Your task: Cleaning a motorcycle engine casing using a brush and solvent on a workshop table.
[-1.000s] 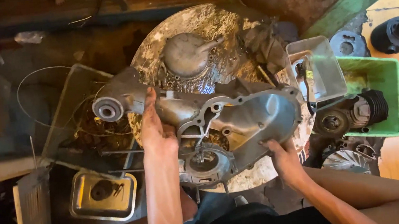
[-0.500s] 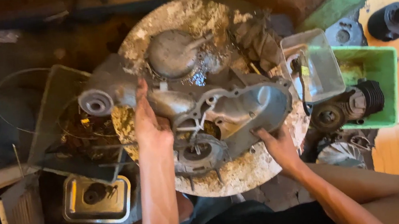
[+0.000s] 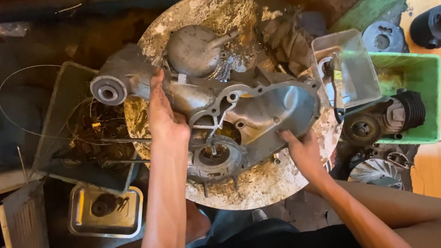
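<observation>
The round, grime-crusted surface [image 3: 248, 186] sits lower and larger in view than a second ago, and the grey engine casing [image 3: 241, 111] on it has turned a little, its bushed mounting arm [image 3: 107, 90] now swung further out over the left rim; both hands have kept their places on the metal throughout, so the casing is being shifted under a steady hold rather than let go. The left hand [image 3: 163, 118] lies flat across the casing's neck, fingers curled over the far edge; the right hand [image 3: 303, 151] grips the lower lip of the open cover side, fingers tucked under it.

Containers next: the grey tray [image 3: 62, 101] at the left holds a tangle of wire and small dark parts; the green bin [image 3: 415, 75] at the right carries a finned cylinder assembly [image 3: 392, 115]; the clear plastic tub [image 3: 347, 66] beside it looks nearly bare, its contents unclear; the small steel tray [image 3: 80, 207] below holds one dark round part.
</observation>
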